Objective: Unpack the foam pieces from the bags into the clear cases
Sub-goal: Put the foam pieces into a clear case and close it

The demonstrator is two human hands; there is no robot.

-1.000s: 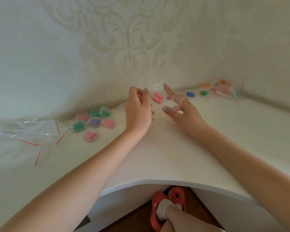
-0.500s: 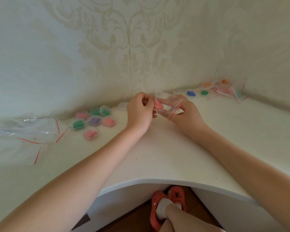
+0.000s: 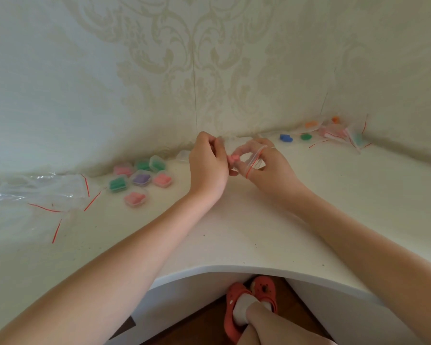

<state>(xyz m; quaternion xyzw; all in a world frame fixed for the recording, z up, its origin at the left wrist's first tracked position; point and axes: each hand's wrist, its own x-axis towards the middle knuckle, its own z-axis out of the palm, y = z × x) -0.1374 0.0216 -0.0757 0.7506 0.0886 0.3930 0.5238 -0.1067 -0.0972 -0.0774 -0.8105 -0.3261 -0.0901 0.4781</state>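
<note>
My left hand and my right hand meet over the white table near the back wall. Between them sits a pink foam piece, pinched by my left fingers. A small clear bag with a red strip is gripped in my right hand. Several clear cases filled with pink, green and purple foam lie to the left. An empty clear case lies behind my left hand.
Empty clear bags with red strips are piled at the far left. At the back right lie a blue foam piece, a green one and more filled bags. The table's front edge curves inward.
My hands have come together from apart. The pink foam, earlier lying on the table behind my hands, is now between my fingers at the bag.
</note>
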